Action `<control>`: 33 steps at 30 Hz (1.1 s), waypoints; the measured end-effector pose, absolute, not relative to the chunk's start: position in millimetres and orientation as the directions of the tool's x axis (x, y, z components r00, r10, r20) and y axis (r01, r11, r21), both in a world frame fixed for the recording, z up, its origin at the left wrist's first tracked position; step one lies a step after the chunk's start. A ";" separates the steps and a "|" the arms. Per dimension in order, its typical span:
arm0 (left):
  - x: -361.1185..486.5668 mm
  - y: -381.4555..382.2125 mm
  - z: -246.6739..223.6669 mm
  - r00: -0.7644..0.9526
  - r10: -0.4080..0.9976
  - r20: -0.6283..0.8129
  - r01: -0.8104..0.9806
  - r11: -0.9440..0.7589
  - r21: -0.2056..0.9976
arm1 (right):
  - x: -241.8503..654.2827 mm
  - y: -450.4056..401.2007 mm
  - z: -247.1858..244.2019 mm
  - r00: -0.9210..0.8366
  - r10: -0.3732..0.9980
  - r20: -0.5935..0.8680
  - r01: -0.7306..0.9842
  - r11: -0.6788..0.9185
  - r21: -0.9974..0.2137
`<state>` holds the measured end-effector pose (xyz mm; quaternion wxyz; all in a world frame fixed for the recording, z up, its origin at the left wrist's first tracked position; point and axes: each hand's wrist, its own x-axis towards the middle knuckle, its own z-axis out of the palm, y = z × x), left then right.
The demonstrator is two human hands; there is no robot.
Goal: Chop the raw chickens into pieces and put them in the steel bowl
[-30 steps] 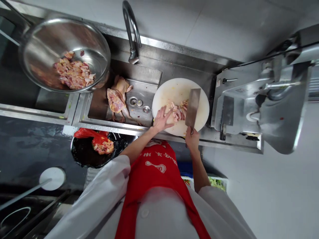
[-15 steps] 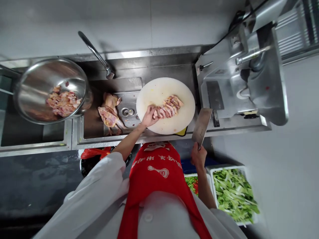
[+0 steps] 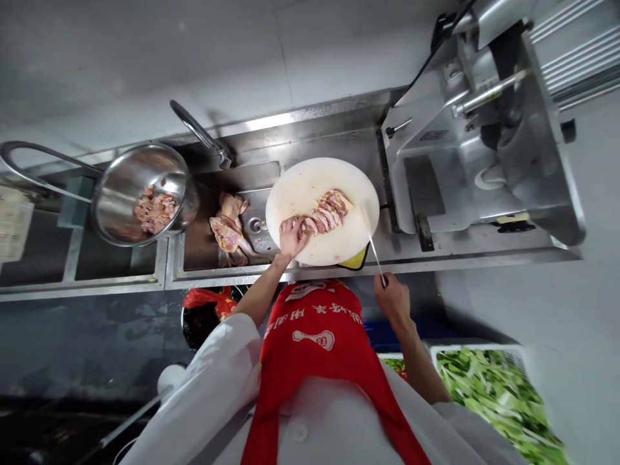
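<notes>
The left hand (image 3: 292,240) is resting bent fingers against one end of the sliced meat (image 3: 330,212); whether they are pinching it, I cannot tell. The right hand (image 3: 393,297) is gripping a knife (image 3: 376,254), fingers wrapping its handle. The meat is lying on a white board (image 3: 295,184). Beyond, a plucked chicken (image 3: 227,232) is lying in the sink (image 3: 197,247), and a bowl (image 3: 117,219) is holding chopped pieces (image 3: 155,212).

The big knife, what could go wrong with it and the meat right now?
The left hand touches the sliced meat, so the knife in the right hand might nick it if the blade came too close. Also, the white board seems to reach over the sink, so a slice pushed left might fall in.
</notes>
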<state>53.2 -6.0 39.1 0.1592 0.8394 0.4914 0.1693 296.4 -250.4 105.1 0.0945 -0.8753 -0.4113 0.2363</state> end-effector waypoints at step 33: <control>8.8 81.5 63.9 -0.141 0.946 -0.291 -0.097 0.279 0.955 | 224.2 -270.8 113.8 0.697 0.679 -0.232 0.496 -0.690 -0.527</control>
